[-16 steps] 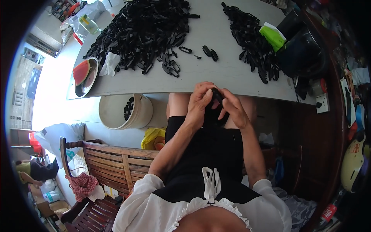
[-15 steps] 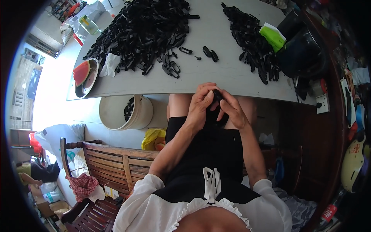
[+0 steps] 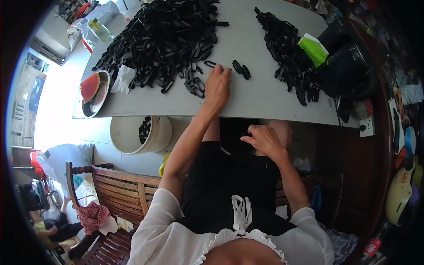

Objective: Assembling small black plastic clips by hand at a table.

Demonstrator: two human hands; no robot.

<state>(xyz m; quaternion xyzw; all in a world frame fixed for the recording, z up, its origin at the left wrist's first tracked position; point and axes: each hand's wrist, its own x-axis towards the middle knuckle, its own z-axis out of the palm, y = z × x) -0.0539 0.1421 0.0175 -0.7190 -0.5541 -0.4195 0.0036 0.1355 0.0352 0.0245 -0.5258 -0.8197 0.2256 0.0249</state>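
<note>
Sorting black clips at the desk, with plenty left to go.

I see my left hand (image 3: 217, 86) flat, fingers spread, reaching loose black clips (image 3: 240, 69) just beyond it; my right hand (image 3: 263, 139) rests loosely curled and empty on my lap, the big pile (image 3: 159, 35) seemingly unsorted, a smaller pile (image 3: 285, 48) beyond the right hand.

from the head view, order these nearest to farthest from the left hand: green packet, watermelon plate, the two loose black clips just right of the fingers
From the left hand:
1. Two loose black clips, just right of the fingertips on the table.
2. Green packet, farther right, by the smaller black pile.
3. Watermelon plate, at the table's left edge, farthest.
</note>
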